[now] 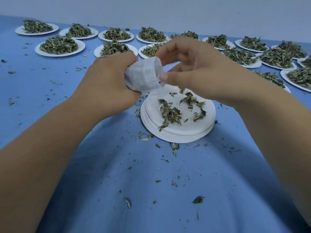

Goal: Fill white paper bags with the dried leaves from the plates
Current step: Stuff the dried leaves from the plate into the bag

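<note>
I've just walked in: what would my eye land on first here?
Both hands at the centre: the left hand grips a white paper bag while the right hand pinches its mouth, above a stack of plates with a few dried leaves. Behind, rows of leaf-heaped plates line the blue cloth.

Place: a small workroom where dried herbs are packed by hand.
Desk: a long desk [151, 190] under blue cloth runs from 6 o'clock to the far edge.
Stock: white paper plates [79, 49], each heaped with dried leaves [58, 44], stand in rows from 10 o'clock round to 3 o'clock.
Stack: a stack of plates [178, 137] just right of centre, a few leaves on top.
Work: the left hand [109, 81] grips a white paper bag [144, 74]; the right hand [193, 68] pinches its mouth.
Litter: leaf crumbs [198, 200] strewn over the cloth.
Backdrop: a plain pale wall [151, 7] at 12 o'clock.
</note>
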The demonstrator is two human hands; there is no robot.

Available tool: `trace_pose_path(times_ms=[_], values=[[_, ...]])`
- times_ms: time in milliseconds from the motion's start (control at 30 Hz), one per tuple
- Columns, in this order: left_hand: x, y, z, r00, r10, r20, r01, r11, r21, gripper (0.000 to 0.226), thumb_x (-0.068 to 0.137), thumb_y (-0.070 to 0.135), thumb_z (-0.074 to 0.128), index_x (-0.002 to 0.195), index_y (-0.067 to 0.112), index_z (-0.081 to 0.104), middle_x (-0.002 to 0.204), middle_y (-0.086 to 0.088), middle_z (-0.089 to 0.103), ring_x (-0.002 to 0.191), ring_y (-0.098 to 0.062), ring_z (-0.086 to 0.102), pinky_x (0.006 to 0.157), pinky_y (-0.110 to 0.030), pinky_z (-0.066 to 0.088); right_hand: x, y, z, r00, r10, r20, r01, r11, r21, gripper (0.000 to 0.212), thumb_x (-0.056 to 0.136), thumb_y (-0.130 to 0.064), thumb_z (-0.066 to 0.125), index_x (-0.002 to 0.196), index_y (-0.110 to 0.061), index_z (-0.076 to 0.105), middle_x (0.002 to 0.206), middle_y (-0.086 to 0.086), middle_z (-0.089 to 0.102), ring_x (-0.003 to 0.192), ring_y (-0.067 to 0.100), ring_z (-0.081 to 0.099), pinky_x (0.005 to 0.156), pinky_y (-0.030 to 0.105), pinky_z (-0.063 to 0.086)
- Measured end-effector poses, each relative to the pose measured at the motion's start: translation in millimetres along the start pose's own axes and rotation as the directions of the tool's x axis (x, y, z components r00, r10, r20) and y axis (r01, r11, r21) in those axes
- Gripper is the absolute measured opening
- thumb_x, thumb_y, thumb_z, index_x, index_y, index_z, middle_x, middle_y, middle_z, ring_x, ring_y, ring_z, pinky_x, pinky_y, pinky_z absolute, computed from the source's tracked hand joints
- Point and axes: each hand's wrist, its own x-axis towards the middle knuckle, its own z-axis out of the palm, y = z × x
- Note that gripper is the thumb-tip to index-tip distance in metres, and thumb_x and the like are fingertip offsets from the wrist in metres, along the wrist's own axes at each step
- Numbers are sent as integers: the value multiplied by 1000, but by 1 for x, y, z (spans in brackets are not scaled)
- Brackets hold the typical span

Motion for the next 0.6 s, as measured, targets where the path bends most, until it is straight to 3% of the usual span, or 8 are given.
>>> trace_pose_path(times_ms=[100,167,233,300,367,433,533,600], values=[[0,-5,-2,998,-48,40,48,999,3,19,70,32,60,85,21,55,73,2,54,67,-12,49,58,-31,38,-14,15,-7,995,36,-96,-43,997,-69,18,100,-16,62,112,-29,65,110,-21,70,96,4,68,83,33,58],[0,-3,1,995,-86,48,89,994,-62,23,74,34,68,88,18,59,78,0,58,70,-16,52,61,-36,43,-27,25,-4,993,56,-101,-78,971,-226,12,103,-34,56,110,-36,65,102,-31,65,91,-6,62,73,18,52],[-1,3,8,990,-123,67,131,983,-130,24,78,31,76,94,18,63,84,0,64,77,-15,57,68,-36,48,-38,32,5,997,71,-19,-73,907,-415,33,100,-58,45,121,-36,60,105,-28,60,91,-8,57,72,15,43],[-3,7,19,987,-116,112,126,988,-84,23,78,29,75,93,18,63,82,1,64,76,-11,57,68,-30,48,-44,36,17,995,67,74,-21,864,-503,46,96,-70,37,120,-34,53,104,-23,54,88,-9,52,72,21,40],[-4,8,27,983,-124,136,130,991,-37,22,78,28,73,92,17,61,80,0,62,75,-13,56,66,-32,47,-44,36,27,993,56,102,1,874,-486,36,94,-73,37,106,-41,49,92,-20,52,81,-3,51,70,31,43],[-3,5,29,982,-158,104,164,985,-48,21,78,26,73,89,15,60,78,-1,60,75,-14,56,61,-30,42,-43,35,34,995,27,100,20,898,-440,35,95,-70,44,111,-42,58,94,-18,61,85,0,57,75,34,49],[-2,2,31,979,-190,80,195,979,-58,24,78,25,75,88,10,59,79,-4,60,76,-20,56,61,-32,42,-43,35,36,995,-103,-4,90,885,-456,35,94,-57,57,114,-30,70,102,-14,72,94,6,64,86,35,51],[-2,2,33,978,-190,84,196,978,-68,25,78,26,74,91,11,60,81,-4,62,77,-20,57,64,-34,45,-41,36,33,980,-168,-107,94,865,-493,37,93,-55,55,109,-26,71,101,-12,70,99,10,62,89,33,48]])
